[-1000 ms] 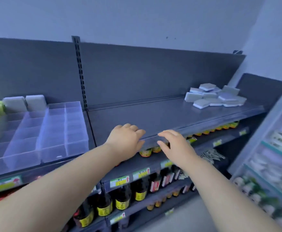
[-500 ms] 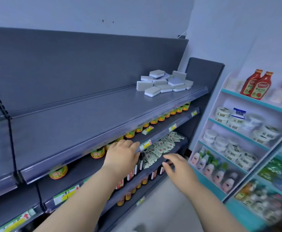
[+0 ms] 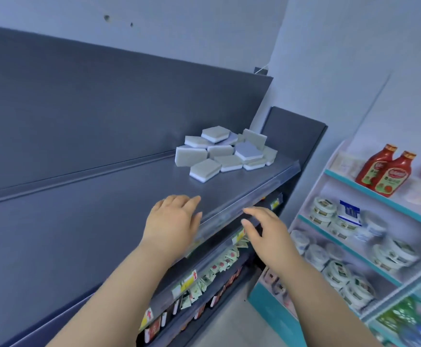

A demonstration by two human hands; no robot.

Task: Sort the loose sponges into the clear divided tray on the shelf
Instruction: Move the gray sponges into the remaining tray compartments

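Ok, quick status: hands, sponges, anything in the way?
Left hand open, empty, over the shelf edge; right hand open, empty, off it. Sponge pile at shelf's far end, untouched. Nothing between; tray out of view.

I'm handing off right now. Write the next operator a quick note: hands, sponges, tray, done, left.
Left hand: open, empty, over the front edge of the dark shelf.
Right hand: open, empty, just in front of that edge.
Sponges: loose pile at the shelf's far right end, beyond both hands.
Clear tray: out of view.
Done: nothing this view can confirm.
Left: grasp sponges, carry them to the tray, sort them in.
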